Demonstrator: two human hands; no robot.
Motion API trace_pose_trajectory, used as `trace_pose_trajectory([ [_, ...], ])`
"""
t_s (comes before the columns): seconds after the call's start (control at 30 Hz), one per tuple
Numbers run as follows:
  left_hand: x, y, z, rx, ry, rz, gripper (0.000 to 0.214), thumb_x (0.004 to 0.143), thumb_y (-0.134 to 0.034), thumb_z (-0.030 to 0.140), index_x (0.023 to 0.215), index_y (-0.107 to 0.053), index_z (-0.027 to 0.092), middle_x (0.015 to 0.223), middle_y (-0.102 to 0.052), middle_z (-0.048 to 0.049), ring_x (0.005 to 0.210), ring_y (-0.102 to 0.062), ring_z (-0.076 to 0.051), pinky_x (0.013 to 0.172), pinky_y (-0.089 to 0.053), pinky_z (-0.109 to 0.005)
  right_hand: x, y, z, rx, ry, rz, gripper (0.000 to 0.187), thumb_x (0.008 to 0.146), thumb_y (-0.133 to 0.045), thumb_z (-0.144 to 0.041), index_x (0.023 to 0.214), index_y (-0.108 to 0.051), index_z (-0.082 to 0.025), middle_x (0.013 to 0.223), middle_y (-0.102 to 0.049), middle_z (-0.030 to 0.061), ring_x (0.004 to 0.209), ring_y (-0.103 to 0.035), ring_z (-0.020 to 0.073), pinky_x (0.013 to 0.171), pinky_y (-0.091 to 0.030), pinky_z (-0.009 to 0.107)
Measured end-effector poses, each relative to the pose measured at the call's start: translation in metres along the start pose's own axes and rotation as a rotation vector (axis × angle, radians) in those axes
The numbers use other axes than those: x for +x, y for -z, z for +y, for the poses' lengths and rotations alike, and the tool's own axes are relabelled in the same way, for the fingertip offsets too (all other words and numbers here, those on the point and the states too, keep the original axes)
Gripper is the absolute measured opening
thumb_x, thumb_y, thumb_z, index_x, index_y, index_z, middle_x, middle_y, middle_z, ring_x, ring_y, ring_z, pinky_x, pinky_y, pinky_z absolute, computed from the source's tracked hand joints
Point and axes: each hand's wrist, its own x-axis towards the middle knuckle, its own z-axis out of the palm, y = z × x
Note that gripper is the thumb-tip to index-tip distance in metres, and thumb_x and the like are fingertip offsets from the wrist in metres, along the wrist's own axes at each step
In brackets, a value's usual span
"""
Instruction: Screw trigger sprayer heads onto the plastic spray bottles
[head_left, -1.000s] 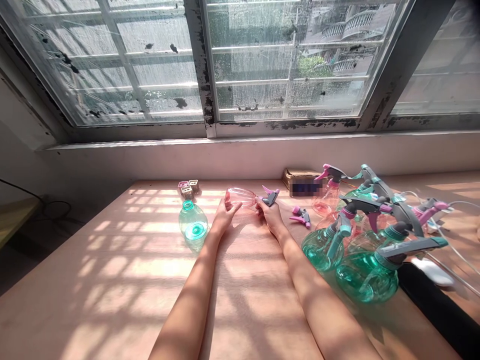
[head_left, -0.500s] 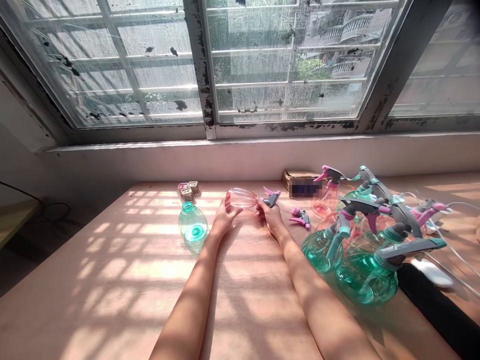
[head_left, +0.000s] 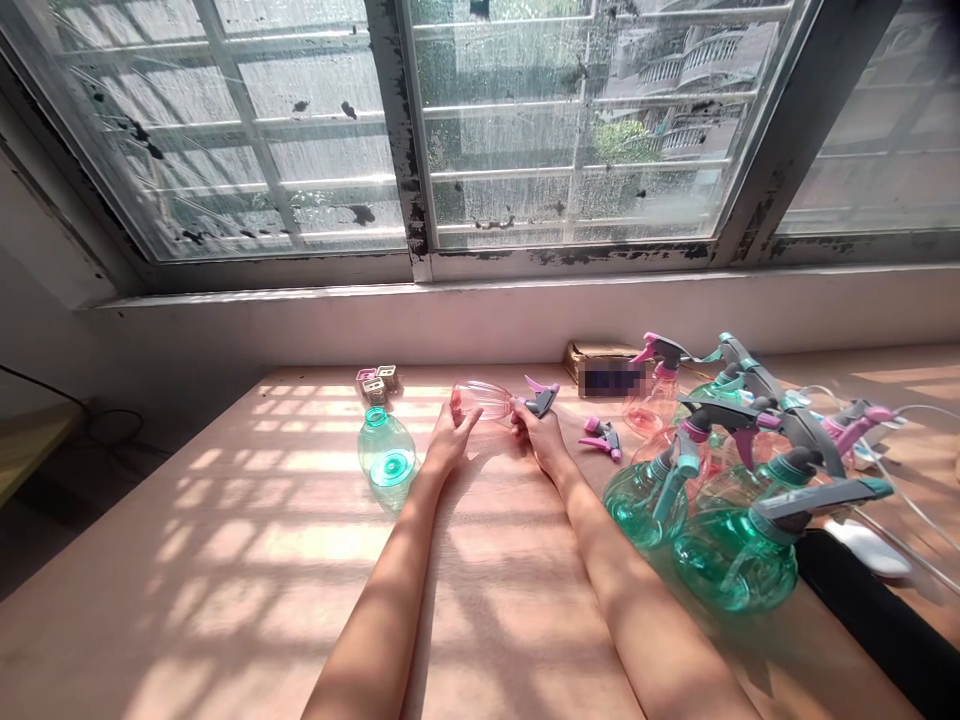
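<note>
Between both hands, pink bottle (head_left: 484,397), left hand (head_left: 448,440) on body, right hand (head_left: 538,430) at neck

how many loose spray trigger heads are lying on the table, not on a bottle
1: a pink and grey plastic trigger head lies on the wooden table, between the right hand and the heap of assembled spray bottles. More may hide in that heap.

The left hand (head_left: 448,441) cups the body of a pink spray bottle (head_left: 484,397) lying sideways, while the right hand (head_left: 541,431) grips its grey trigger head (head_left: 541,398). Left of the hands a teal bottle (head_left: 385,453) lies on the counter (head_left: 300,560); to their right, a cluster of spray bottles (head_left: 720,480).
</note>
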Motion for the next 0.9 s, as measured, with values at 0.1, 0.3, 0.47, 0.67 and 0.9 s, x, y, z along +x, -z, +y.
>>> trace_pose_trajectory([
  [0.1, 0.001, 0.001, -0.001, 0.01, -0.016, -0.011, 0.046, 0.098, -0.069, 0.038, 0.139, -0.06, 0.02, 0.14, -0.064, -0.0115, 0.122, -0.066, -0.029, 0.105, -0.054, -0.055, 0.001, 0.0, 0.002, -0.004, -0.001, -0.001, 0.023, 0.102, -0.068, -0.039, 0.108, -0.07, -0.016, 0.094, -0.072, 0.001, 0.068, -0.068, 0.0136, 0.06, -0.059, 0.028],
  [0.3, 0.004, 0.002, -0.007, 0.034, -0.026, -0.006, 0.046, 0.098, -0.07, 0.038, 0.138, -0.06, 0.02, 0.141, -0.064, -0.0116, 0.123, -0.066, -0.029, 0.104, -0.055, -0.055, 0.004, 0.001, 0.004, -0.018, 0.008, -0.003, 0.022, 0.102, -0.069, -0.038, 0.103, -0.07, -0.016, 0.087, -0.071, -0.0012, 0.061, -0.065, 0.0112, 0.054, -0.056, 0.024],
  [0.47, 0.006, 0.002, -0.013, 0.049, -0.032, -0.001, 0.046, 0.098, -0.07, 0.038, 0.139, -0.059, 0.02, 0.14, -0.064, -0.0115, 0.12, -0.067, -0.029, 0.102, -0.056, -0.054, 0.004, 0.002, 0.006, -0.029, 0.011, 0.001, 0.022, 0.102, -0.068, -0.038, 0.104, -0.07, -0.016, 0.089, -0.071, -0.0003, 0.064, -0.066, 0.0121, 0.056, -0.058, 0.026],
  [0.67, 0.007, 0.003, -0.017, 0.058, -0.035, 0.002, 0.044, 0.098, -0.07, 0.037, 0.137, -0.06, 0.02, 0.137, -0.065, -0.0111, 0.117, -0.068, -0.028, 0.1, -0.058, -0.052, 0.003, 0.002, 0.006, -0.032, 0.013, -0.002, 0.022, 0.102, -0.068, -0.038, 0.104, -0.07, -0.016, 0.09, -0.071, -0.0003, 0.064, -0.066, 0.0123, 0.057, -0.058, 0.026],
  [0.9, 0.007, 0.003, -0.017, 0.062, -0.024, -0.005, 0.045, 0.098, -0.07, 0.036, 0.138, -0.06, 0.02, 0.137, -0.065, -0.0111, 0.115, -0.069, -0.027, 0.097, -0.059, -0.051, 0.002, 0.001, 0.004, -0.022, 0.025, 0.003, 0.022, 0.102, -0.069, -0.038, 0.105, -0.07, -0.016, 0.09, -0.072, 0.0, 0.065, -0.067, 0.0127, 0.058, -0.058, 0.027],
])
